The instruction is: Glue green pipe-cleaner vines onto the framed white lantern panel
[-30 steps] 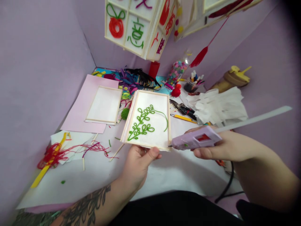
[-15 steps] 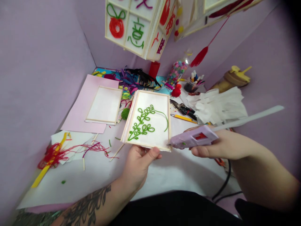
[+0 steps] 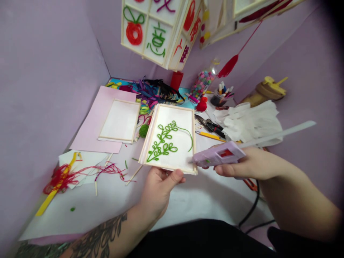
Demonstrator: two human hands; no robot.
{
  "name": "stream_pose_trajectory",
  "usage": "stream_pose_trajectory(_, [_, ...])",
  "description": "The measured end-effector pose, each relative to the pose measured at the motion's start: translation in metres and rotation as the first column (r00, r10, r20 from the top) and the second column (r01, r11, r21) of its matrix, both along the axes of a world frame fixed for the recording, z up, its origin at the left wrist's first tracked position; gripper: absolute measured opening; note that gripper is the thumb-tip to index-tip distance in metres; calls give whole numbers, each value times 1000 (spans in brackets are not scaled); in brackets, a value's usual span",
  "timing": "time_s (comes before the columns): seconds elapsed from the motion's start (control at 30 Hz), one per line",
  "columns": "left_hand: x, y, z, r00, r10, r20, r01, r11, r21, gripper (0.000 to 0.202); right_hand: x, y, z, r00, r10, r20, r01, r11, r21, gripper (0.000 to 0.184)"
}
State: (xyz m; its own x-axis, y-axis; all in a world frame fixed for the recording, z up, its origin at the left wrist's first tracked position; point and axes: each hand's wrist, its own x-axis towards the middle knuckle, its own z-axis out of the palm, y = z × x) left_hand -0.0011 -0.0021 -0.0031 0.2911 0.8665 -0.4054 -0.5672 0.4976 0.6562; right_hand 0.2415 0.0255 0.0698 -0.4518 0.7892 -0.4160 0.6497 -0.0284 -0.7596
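My left hand point(image 3: 162, 188) grips the lower edge of a white panel framed with thin wooden sticks point(image 3: 177, 114), thumb on the front. Green yarn point(image 3: 164, 138) forms a leafy branch on the panel, and one thin strand curves down its right side. In my right hand point(image 3: 244, 166) is a lilac glue gun point(image 3: 219, 156), my fingers wrapped round it. A long pale glue stick point(image 3: 285, 133) sticks out of its back. The gun's nozzle points left over the panel's lower right corner; whether it touches the surface I cannot tell.
A second framed panel point(image 3: 120, 120) lies on pink card point(image 3: 87, 125) to the left. Red yarn point(image 3: 60, 179) is tangled at the near left. Pliers point(image 3: 211, 125), a yellow cutter point(image 3: 211, 136) and white strips point(image 3: 249, 120) lie right. A decorated lantern point(image 3: 156, 36) hangs above; a black cord point(image 3: 252, 208) runs below.
My right hand has moved the glue gun slightly left and up, so its nozzle now reaches further in over the panel's corner. My left hand keeps its hold on the panel.
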Motion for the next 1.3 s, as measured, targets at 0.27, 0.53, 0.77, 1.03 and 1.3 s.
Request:
stream_pose_trajectory(0.27, [-1, -1, 1, 1000, -12, -26, 12, 1000, -7, 40, 7, 0, -13, 993, -82, 84, 90, 992, -92, 49])
stream_pose_trajectory(0.53, [-1, -1, 0, 1000, -11, -19, 10, 1000, -14, 40, 6, 1, -15, 982, -165, 94, 175, 978, -112, 51])
stream_pose_trajectory(0.77, [-1, -1, 2, 1000, -6, -27, 5, 1000, -29, 39, -2, 4, -10, 972, -221, 80, 228, 969, -99, 48])
stream_pose_trajectory(1.03, [-1, -1, 0, 1000, -16, -21, 16, 1000, -4, 45, -7, 8, -6, 939, -320, 124, 335, 933, -130, 53])
stream_pose_trajectory(1.3, [-2, -1, 1, 999, -32, -37, 32, 999, -5, 52, -8, 13, -6, 951, -305, 49, 308, 947, -94, 53])
